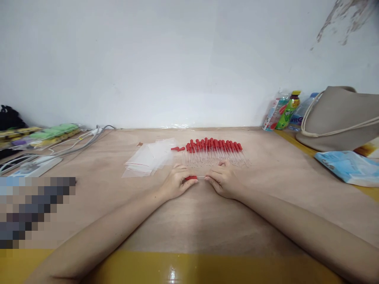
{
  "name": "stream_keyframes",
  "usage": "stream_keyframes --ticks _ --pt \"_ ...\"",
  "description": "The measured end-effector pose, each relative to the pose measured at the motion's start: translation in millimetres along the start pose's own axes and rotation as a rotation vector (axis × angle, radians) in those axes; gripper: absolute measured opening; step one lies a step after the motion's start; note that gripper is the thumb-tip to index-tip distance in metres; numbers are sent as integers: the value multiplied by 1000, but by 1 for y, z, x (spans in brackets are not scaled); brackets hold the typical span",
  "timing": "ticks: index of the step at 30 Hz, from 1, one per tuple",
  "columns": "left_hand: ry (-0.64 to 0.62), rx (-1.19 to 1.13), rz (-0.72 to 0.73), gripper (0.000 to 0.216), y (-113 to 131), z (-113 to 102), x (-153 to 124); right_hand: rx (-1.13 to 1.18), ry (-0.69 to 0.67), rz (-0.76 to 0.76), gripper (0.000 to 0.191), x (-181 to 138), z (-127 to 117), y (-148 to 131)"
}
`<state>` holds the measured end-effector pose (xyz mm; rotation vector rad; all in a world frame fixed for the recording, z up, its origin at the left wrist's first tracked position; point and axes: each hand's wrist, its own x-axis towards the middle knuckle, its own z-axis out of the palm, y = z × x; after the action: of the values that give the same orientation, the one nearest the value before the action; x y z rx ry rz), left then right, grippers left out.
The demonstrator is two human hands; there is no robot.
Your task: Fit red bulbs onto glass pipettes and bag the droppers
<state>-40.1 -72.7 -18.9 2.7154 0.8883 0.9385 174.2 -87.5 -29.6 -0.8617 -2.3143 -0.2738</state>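
Note:
Between my hands, just above or on the table, lies a dropper with a red rubber bulb [191, 178] and a clear thin tube [201, 177]. My left hand [177, 181] pinches the red bulb. The tube is gripped by the fingertips of my right hand [222, 180]; its far end is hidden in them. Behind my hands is a row of several red-bulbed droppers [213, 146], tubes pointing toward me. Two loose red bulbs [178, 148] lie at the row's left end. To their left is a fanned stack of clear zip bags [148, 157].
A power strip [44, 165] with grey cables and packaged green and yellow items [56, 132] lie at the left. Along the right stand bottles [288, 110], a grey bag [340, 114] and a blue tissue pack [349, 167]. A white wall [189, 67] closes off the back.

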Motion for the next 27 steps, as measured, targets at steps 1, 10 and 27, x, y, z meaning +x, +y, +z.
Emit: stream_keyframes --ticks 1,10,27 --pt "-1 -1 14 19 0 0 0 -2 -3 -7 25 0 0 0" --pt "41 90 -18 21 -7 -3 3 -165 -78 -17 26 9 -7 -2" --pt "-359 399 -563 79 -35 -8 -2 -330 -4 912 27 84 25 43"
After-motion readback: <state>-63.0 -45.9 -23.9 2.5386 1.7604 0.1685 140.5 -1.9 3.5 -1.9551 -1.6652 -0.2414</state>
